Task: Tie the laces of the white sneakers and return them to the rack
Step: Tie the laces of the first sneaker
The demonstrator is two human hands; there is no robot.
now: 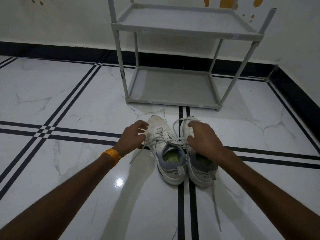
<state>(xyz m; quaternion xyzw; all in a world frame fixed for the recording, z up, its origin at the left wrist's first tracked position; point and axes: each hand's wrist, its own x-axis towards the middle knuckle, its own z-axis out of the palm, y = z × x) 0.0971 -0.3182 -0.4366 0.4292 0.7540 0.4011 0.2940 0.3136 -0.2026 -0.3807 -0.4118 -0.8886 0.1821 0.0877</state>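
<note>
- Left hand (133, 135) fingers (141, 124) curled loosely and spread over the outer side of the left sneaker (166, 149), at the lace (152, 142); could not tell whether the lace was pinched.
- Right hand (204, 137) fingers (192, 123) bent down over the right sneaker (199, 172), thumb low near the crossed laces; grip on a lace not clear either.
- Laces untied: one end trailing on the floor (69, 101) left of the left sneaker, another (215, 201) running back from the right sneaker's heel.
- Sneakers side by side, touching, toes toward the rack (173, 87).
- Orange band (111, 155) on the left wrist.
- Grey rack just beyond the toes, against the wall (69, 23), both shelves bare.
- Glossy white floor tiles with black stripes.
</note>
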